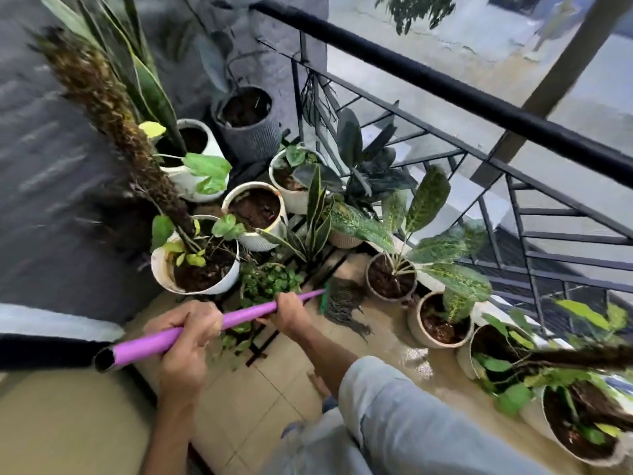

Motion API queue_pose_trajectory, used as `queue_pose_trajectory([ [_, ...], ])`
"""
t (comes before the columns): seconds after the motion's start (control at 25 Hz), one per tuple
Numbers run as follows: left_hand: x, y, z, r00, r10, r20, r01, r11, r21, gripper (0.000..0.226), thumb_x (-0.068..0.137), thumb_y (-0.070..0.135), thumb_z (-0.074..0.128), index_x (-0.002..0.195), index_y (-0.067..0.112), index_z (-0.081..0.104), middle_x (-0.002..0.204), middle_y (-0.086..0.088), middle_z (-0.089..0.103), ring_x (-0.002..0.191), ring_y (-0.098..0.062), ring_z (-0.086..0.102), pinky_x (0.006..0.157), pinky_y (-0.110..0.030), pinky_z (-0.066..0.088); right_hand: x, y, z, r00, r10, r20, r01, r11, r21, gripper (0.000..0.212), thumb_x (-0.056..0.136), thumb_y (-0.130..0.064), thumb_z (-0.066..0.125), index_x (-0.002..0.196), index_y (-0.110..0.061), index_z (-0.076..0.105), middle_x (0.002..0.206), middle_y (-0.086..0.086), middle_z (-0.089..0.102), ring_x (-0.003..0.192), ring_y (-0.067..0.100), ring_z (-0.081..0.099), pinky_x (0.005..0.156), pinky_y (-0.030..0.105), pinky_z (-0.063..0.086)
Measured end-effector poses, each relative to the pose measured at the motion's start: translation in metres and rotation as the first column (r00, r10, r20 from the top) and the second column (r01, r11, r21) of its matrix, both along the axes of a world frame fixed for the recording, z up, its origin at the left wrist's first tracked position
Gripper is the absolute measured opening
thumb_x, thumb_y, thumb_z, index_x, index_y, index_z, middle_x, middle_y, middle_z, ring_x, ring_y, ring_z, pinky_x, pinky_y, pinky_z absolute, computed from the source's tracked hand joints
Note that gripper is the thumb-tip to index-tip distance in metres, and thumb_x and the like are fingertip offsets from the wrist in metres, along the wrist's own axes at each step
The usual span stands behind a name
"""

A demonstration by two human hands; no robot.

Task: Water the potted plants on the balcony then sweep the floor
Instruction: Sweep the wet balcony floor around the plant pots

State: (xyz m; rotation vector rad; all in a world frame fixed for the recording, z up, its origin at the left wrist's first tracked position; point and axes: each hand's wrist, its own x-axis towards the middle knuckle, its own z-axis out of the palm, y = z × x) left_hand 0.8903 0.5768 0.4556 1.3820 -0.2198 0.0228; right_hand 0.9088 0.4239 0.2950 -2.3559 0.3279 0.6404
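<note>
The left hand (186, 337) is curled tight round the purple handle (212, 323) of a mop, close to its open hollow end, which sticks out just beyond the knuckles toward the lower left. Up and to the left of that grip a tall mossy pole (109, 108) leans out of a white pot (195, 265) with dark soil and a few pale green leaves; behind it stand another white pot (191, 159) holding long striped leaves and a dark ribbed pot (248, 123).

Further along the handle the right hand (291, 311) closes round it too, fingers wrapped over the top, the forearm running back to a pale blue sleeve (394, 399). Between the two grips the handle crosses over a small leafy plant (270, 279) and a black slatted stand (308, 265) (the stand carries the middle pots).

Just past the right hand the handle meets a green clamp (324, 298), and the grey mop strands (346, 305) lie spread on the wet tan floor (394, 341), touching it, near a beige pot (390, 279) with big speckled leaves. To the right of the mop head more pots (442, 323) line the foot of the black railing (479, 101), which runs diagonally above everything. A second mossy pole (582, 358) juts in from the right edge, blurred.
</note>
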Motion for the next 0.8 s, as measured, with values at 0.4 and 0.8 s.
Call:
queue_pose_trajectory([
  [0.4,0.016,-0.011,-0.023,0.967,-0.240,-0.087,0.240,0.971,-0.014,0.041,0.085,0.007,0.057,0.050,0.011,0.036,0.047,-0.003,0.029,0.043,-0.019,0.026,0.049,-0.038,0.023,-0.041,-0.026,0.001,0.995,-0.103,0.009,0.103,0.985,-0.138,0.032,0.108,-0.015,0.047,0.132,0.002,0.060,0.133,0.024,0.063,0.125,0.034,0.058,0.103,0.043,0.036],
  [0.8,-0.019,-0.007,-0.045,0.892,-0.395,-0.218,0.384,0.919,-0.093,0.045,0.086,0.012,0.060,0.048,0.020,0.038,0.046,-0.003,0.025,0.043,-0.019,0.022,0.050,-0.038,0.020,-0.123,-0.021,-0.007,0.973,-0.223,-0.054,0.206,0.953,-0.224,0.031,0.110,-0.017,0.046,0.132,-0.001,0.061,0.134,0.019,0.064,0.124,0.033,0.060,0.102,0.040,0.044],
])
